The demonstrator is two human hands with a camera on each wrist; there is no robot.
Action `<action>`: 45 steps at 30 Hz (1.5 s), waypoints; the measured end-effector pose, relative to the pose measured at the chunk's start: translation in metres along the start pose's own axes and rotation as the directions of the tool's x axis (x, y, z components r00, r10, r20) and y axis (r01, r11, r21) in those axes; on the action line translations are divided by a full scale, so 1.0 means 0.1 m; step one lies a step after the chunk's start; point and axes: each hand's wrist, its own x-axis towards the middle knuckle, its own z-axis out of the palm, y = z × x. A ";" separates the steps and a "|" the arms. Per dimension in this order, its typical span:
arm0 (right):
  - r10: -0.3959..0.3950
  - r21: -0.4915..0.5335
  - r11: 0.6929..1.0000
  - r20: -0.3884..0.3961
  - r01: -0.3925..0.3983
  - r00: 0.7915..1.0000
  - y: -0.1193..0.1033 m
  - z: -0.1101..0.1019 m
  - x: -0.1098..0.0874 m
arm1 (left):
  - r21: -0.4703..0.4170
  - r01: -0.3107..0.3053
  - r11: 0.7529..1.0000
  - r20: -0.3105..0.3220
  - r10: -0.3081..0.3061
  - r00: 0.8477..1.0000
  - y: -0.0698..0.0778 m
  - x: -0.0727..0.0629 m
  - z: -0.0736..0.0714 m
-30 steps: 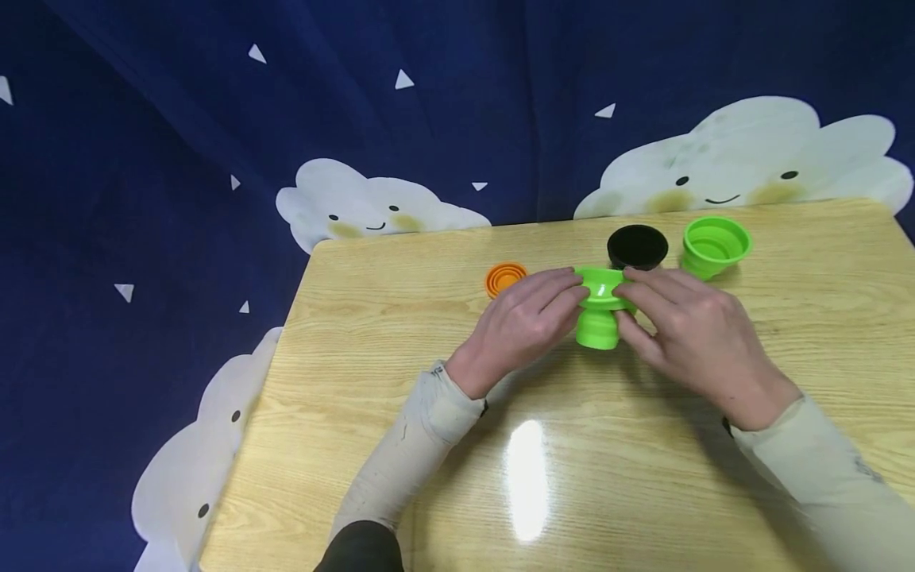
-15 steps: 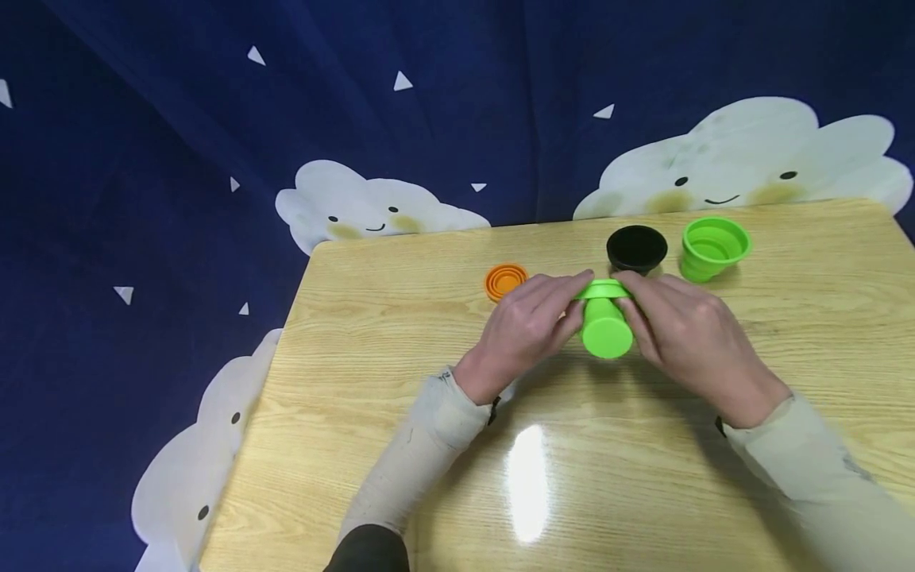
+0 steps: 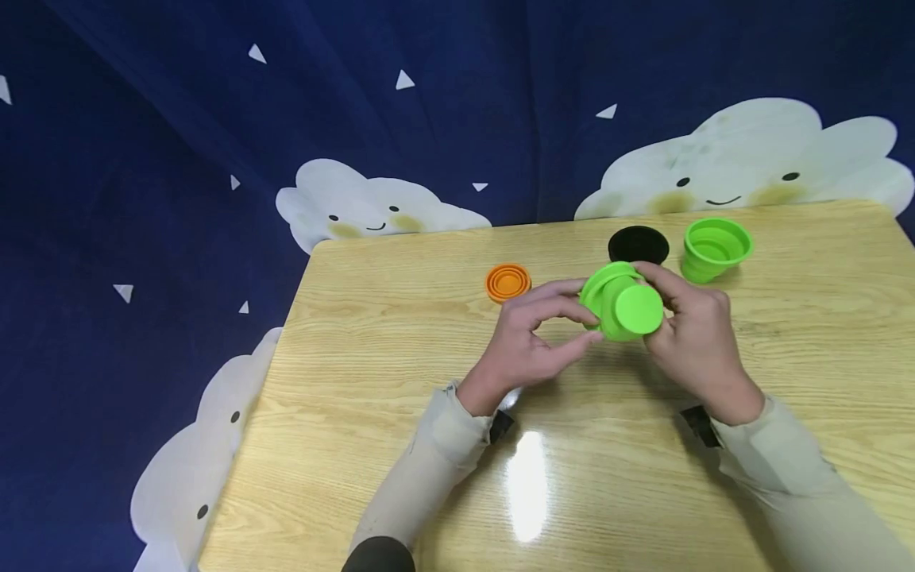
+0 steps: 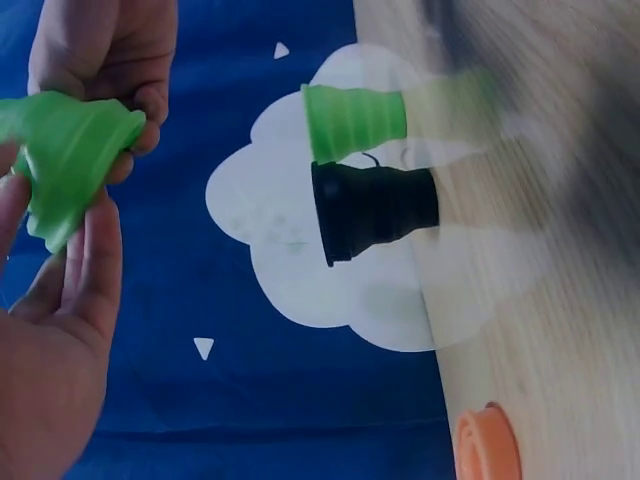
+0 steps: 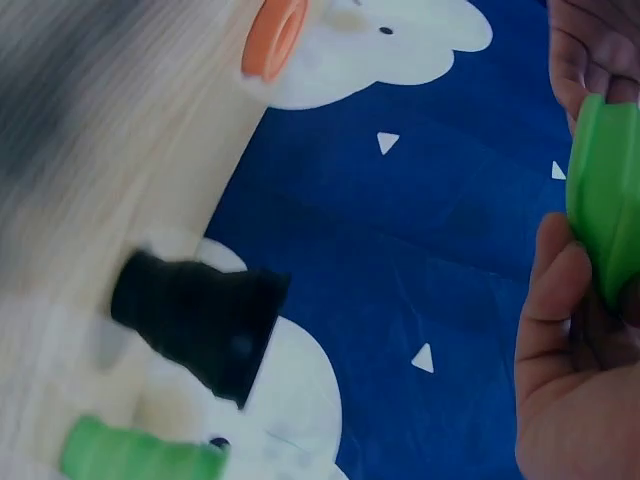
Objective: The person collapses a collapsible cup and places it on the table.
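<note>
Blk cup (image 3: 638, 245) blocks fwd; room L.

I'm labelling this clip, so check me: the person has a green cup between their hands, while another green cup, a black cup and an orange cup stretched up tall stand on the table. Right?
Almost: the orange cup is not tall but folded low, as the left wrist view shows against the taller black cup. The rest, including the held green cup, stands.
</note>
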 end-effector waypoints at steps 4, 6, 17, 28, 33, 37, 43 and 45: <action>0.057 0.048 0.997 0.008 -0.058 0.998 0.00 0.01 0.00 | 0.010 0.006 1.000 -0.008 -0.006 1.000 0.00 -0.01 0.02; 0.059 0.051 0.997 0.012 -0.059 0.998 -0.01 0.02 0.01 | 0.066 0.016 0.998 -0.019 -0.015 1.000 0.00 -0.01 0.03; 0.075 0.066 0.995 -0.011 -0.074 0.997 -0.04 0.04 0.04 | 0.164 0.148 0.975 -0.238 -0.106 0.965 -0.07 -0.03 0.11; 0.086 0.484 0.871 0.006 -0.079 0.996 -0.03 0.03 -0.03 | -0.166 0.348 0.923 -0.372 -0.385 0.845 -0.08 0.00 0.16; 0.047 0.529 0.849 -0.086 0.006 0.995 -0.13 0.02 0.01 | -0.220 0.349 0.911 -0.381 -0.410 0.829 -0.04 0.02 0.17; 0.060 0.532 0.847 -0.146 0.027 0.987 -0.24 0.00 0.04 | -0.237 0.317 0.919 -0.379 -0.387 0.840 -0.02 0.02 0.17; 0.060 0.427 0.904 -0.182 0.024 0.982 -0.13 0.05 0.01 | -0.010 0.180 0.984 -0.331 -0.173 0.928 -0.01 0.01 0.13; 0.041 0.341 0.940 -0.183 0.024 0.982 -0.08 0.07 0.01 | 0.112 0.118 0.987 -0.295 -0.081 0.952 -0.01 0.01 0.12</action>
